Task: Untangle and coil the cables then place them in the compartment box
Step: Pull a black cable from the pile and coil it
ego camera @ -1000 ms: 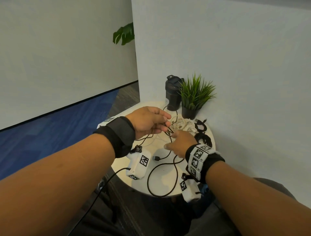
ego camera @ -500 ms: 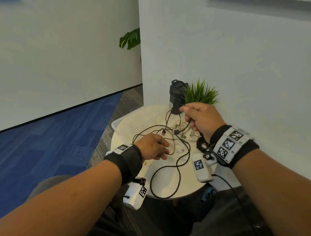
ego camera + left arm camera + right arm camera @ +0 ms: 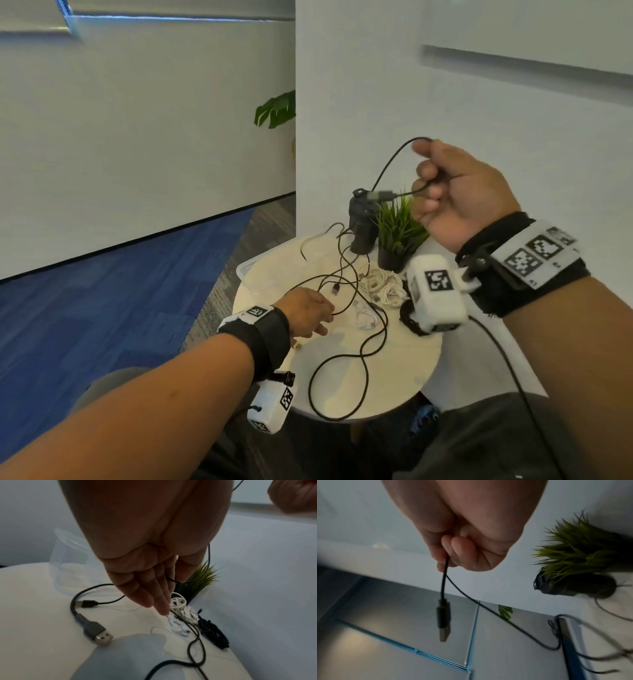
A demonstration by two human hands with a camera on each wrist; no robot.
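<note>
Several black cables (image 3: pixel 363 359) lie tangled on the round white table (image 3: pixel 404 370). My right hand (image 3: pixel 445 185) is raised above the plant and grips one black cable near its end. The cable's USB plug (image 3: pixel 380 195) sticks out to the left; in the right wrist view the plug (image 3: pixel 443 620) hangs below the curled fingers (image 3: pixel 453 550). My left hand (image 3: pixel 325 318) is low on the table and pinches a thin black cable (image 3: pixel 171 580) between thumb and fingers. A heap of white cables (image 3: pixel 380 287) and a coiled black cable (image 3: pixel 214 632) lie near the plant. The clear compartment box (image 3: pixel 250 274) sits at the table's back left.
A black bottle (image 3: pixel 361 222) and a small potted plant (image 3: pixel 397 233) stand at the back of the table, against a white wall. A grey USB-A plug (image 3: pixel 96 631) lies loose near my left hand. Blue carpet lies to the left, below the table.
My right hand has risen from the table, pulling the black cable's plug end up and right. My left hand has dropped and moved nearer, onto the cables on the table.
</note>
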